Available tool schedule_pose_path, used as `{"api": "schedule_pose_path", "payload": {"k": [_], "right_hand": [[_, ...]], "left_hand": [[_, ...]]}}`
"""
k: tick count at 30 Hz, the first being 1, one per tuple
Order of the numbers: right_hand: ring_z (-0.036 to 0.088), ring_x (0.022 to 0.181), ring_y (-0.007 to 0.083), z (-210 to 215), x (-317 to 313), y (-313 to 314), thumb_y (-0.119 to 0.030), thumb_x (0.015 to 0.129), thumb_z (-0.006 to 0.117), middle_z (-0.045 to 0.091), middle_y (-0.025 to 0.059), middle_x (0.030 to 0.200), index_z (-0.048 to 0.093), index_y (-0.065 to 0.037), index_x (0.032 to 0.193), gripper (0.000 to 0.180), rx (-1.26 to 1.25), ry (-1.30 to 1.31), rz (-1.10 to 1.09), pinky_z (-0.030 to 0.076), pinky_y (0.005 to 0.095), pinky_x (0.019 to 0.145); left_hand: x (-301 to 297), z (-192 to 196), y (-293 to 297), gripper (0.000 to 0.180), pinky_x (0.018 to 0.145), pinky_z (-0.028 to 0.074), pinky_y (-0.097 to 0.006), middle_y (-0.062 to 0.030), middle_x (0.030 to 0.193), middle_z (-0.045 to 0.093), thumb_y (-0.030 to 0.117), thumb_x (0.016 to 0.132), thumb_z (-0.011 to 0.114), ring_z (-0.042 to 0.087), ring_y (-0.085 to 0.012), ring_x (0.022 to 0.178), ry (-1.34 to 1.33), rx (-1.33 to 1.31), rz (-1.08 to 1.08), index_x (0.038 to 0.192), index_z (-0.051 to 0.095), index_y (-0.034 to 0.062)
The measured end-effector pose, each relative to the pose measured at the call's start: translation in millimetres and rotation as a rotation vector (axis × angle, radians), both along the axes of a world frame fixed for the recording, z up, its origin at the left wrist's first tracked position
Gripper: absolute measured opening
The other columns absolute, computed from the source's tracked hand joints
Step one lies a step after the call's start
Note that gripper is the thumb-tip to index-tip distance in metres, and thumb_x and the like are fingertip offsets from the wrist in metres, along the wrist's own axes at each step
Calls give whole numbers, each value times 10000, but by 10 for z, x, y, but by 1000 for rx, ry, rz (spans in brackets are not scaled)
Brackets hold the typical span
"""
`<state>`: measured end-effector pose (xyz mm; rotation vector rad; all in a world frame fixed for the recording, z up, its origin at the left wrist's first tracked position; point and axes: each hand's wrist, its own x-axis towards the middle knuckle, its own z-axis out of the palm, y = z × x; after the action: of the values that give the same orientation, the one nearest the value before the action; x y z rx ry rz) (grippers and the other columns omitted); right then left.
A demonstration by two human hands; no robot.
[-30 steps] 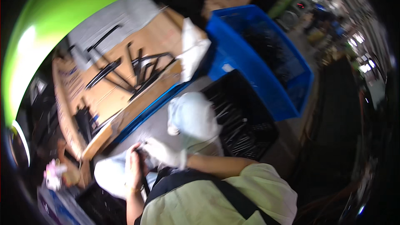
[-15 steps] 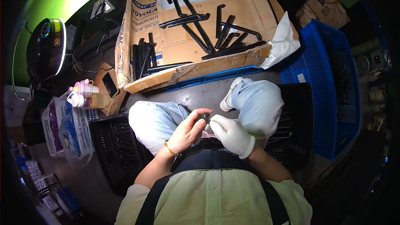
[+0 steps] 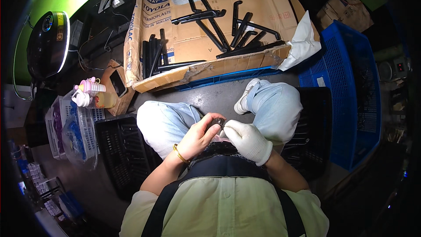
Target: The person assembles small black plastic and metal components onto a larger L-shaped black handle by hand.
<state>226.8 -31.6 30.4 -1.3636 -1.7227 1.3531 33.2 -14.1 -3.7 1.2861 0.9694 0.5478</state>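
Over my lap, my left hand (image 3: pixel 199 138), bare and with a gold bracelet at the wrist, is closed round a small dark rounded piece (image 3: pixel 218 123). Its exact kind is hidden by the fingers. My right hand (image 3: pixel 247 142), in a white knit glove, meets it from the other side. The gloved thumb and finger are pinched at the edge of that dark piece; whether they grip the piece itself or something finer is too small to make out. Beyond my knees, several long black bars with bent ends (image 3: pixel 213 35) lie loosely in a cardboard-lined box (image 3: pixel 195 77).
Black crates (image 3: pixel 108 163) stand on both sides of my legs. At right is a large blue crate (image 3: pixel 347 110). Bottles (image 3: pixel 93 97) and a phone (image 3: pixel 117 83) are at left, near a white basket (image 3: pixel 55 134). A lit black lamp (image 3: pixel 49 46) stands far left.
The dark piece has turned in my fingers and shows more of a rounded face. Both hands stay together, and the whole view has shifted slightly.
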Motion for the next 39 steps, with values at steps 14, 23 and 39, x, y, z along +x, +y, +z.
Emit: {"api": "schedule_pose_path", "payload": {"k": [14, 23, 39], "right_hand": [[450, 649, 79, -125, 515, 209, -130, 961, 454, 517, 32, 701, 590, -15, 861, 204, -137, -36, -401, 399, 246, 599], [518, 593, 90, 173, -125, 164, -154, 987, 473, 556, 34, 657, 596, -22, 936, 187, -229, 231, -184, 425, 285, 548], [634, 713, 362, 234, -542, 185, -120, 953, 506, 610, 189, 758, 575, -5, 953, 134, -81, 286, -111, 461, 388, 597]], "left_hand": [[-138, 48, -78, 282, 494, 279, -167, 64, 807, 427, 246, 1024, 451, 330, -8, 563, -128, 12, -144, 1241, 482, 68], [-119, 123, 254, 263, 628, 381, -182, -3, 886, 468, 210, 1009, 468, 423, -43, 708, -367, 13, 254, 1230, 455, 70], [-4, -149, 130, 344, 770, 346, -255, -45, 930, 474, 342, 825, 678, 417, -113, 829, -651, 76, 544, 895, 507, 52]]}}
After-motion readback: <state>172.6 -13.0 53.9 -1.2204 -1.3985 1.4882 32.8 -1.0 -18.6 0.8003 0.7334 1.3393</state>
